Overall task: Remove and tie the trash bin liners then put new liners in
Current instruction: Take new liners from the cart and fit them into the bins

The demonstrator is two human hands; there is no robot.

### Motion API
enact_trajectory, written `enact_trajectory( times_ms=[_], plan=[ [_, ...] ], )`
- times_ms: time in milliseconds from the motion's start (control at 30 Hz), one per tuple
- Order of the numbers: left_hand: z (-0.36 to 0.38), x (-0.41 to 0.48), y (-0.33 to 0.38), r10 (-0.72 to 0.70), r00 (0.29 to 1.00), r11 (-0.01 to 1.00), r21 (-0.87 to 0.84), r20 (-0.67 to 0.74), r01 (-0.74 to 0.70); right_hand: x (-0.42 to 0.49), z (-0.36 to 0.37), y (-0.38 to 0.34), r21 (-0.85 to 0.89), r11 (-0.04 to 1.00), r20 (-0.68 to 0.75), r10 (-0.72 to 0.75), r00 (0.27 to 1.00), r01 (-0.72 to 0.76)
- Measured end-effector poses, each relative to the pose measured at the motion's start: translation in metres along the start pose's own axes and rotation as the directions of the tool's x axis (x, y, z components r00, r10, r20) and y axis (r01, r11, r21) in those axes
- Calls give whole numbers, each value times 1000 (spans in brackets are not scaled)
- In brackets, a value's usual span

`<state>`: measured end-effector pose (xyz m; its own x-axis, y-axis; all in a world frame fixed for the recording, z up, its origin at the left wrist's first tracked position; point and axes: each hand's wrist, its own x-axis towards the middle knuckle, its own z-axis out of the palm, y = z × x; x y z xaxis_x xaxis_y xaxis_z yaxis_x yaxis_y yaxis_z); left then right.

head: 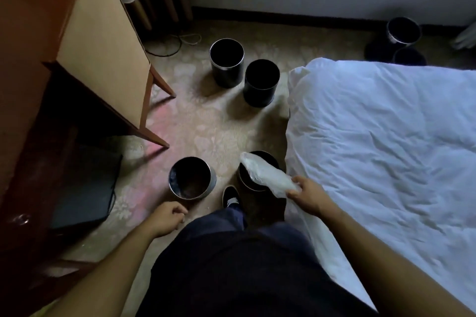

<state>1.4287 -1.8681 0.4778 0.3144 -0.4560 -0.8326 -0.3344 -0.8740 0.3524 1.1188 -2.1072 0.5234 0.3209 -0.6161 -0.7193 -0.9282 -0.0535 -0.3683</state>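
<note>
My right hand [307, 195] grips one end of a crumpled white plastic liner [265, 176], which stretches up and left over the rim of a dark round bin [248, 183] beside the bed. To its left stands a second bin [192, 178] with a shiny metal rim and no liner. My left hand [168, 217] hangs below that bin with fingers loosely curled, holding nothing. Two more dark bins [226, 62] [261, 82] stand farther back on the carpet, both without liners.
A bed with a white duvet [386, 141] fills the right side. A wooden desk [98, 41] stands at left with a dark box [82, 188] on the floor below. More dark bins [403, 31] sit by the far wall. My shoe [230, 197] is between the near bins.
</note>
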Motion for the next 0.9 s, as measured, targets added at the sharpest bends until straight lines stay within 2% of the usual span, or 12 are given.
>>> enact_trajectory(
  times_ms=[200,367,467,600,767,900],
  plan=[
    [-71,60,111,108,993,994,-6,-47,-109,40,-60,7,-75,975,-29,206,978,-208],
    [-107,99,182,181,976,981,-47,-120,-187,89,-119,-10,-104,975,-18,197,980,-198],
    [-110,116,202,126,977,980,-129,-172,-149,138,-150,-30,-190,977,25,108,994,-102],
    [-84,120,200,-65,976,953,-303,-206,-1,208,-183,-76,-336,931,171,-90,981,144],
    [0,89,190,-377,905,760,-625,-196,181,273,-192,-142,-462,773,455,-215,864,436],
    [84,56,212,-522,844,581,-777,-128,242,283,-165,-172,-477,645,624,-230,747,598]
  ],
)
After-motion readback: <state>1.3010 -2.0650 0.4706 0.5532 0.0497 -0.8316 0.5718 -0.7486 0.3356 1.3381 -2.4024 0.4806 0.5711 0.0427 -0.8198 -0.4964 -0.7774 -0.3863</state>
